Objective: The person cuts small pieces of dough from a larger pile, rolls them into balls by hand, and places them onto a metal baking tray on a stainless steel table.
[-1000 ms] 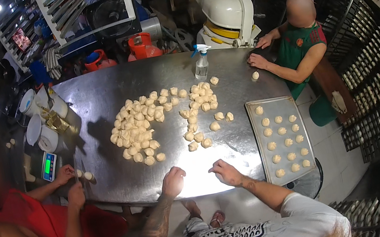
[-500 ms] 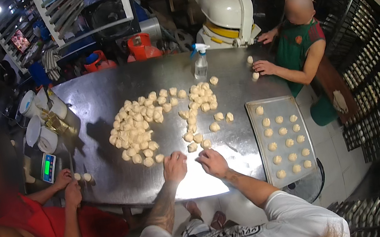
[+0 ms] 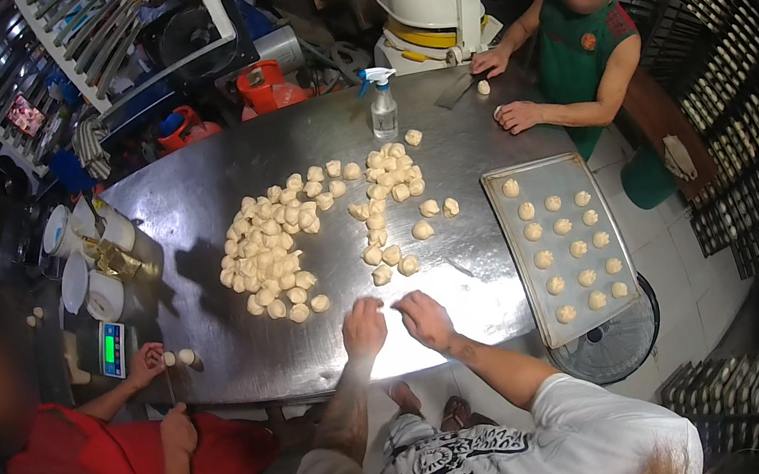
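Metal tabletop fills most of my feed from over here, with pale dough balls spread across the middle. The big pile sits ahead and to the left of the left hand; the closest ball is near the knuckles but not touching. A smaller cluster trails down in a ragged line ahead of the right hand, its near end just beyond the fingertips with some bare metal between.

Both hands are side by side by the near edge, fingers curled inward, narrow gap between the two sets of fingertips. Can't tell from my end whether any dough is tucked under them.

Right of the right hand there's a tray with rows of small dough pieces, well apart from the fingers. Spray bottle stands past the cluster; scale is way left, near a co-worker in red.
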### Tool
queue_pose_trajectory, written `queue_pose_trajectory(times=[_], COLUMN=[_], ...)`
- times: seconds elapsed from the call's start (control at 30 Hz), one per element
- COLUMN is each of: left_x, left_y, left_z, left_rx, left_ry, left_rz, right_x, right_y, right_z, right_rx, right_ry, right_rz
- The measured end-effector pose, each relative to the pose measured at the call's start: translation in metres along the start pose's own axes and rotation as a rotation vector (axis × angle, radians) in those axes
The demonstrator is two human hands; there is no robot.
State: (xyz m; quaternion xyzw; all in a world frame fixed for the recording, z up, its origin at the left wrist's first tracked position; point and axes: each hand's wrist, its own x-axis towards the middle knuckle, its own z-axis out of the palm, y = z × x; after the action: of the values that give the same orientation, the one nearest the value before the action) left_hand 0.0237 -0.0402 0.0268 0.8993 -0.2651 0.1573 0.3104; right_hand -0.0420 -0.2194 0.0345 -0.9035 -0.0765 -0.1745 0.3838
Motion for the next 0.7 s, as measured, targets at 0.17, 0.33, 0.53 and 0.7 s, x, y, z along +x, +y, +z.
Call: queue_pose_trajectory(times=[0.17, 0.33, 0.53, 0.7], left_x=[-0.045, 0.009, -0.044, 0.013], left_y=[-0.029, -0.001, -0.028, -0.011], left_z=[-0.024, -0.004, -0.023, 0.008], left_rx=[-0.141, 0.012, -0.258, 0.084], left_ry=[-0.255, -0.032, -0.222, -0.117], left_rz=[0.001, 0.083, 0.027, 0.011], right_x=[-0.026, 0.012, -0.02, 0.019], right_y=[0.055, 0.024, 0.055, 0.022], right_z=[-0.055, -0.012, -0.055, -0.006], right_rx=[0.05, -0.127, 0.081, -0.142], right_ry=[-0.248, -0.045, -0.236, -0.008], right_rz=[-0.138, -0.087, -0.149, 0.019])
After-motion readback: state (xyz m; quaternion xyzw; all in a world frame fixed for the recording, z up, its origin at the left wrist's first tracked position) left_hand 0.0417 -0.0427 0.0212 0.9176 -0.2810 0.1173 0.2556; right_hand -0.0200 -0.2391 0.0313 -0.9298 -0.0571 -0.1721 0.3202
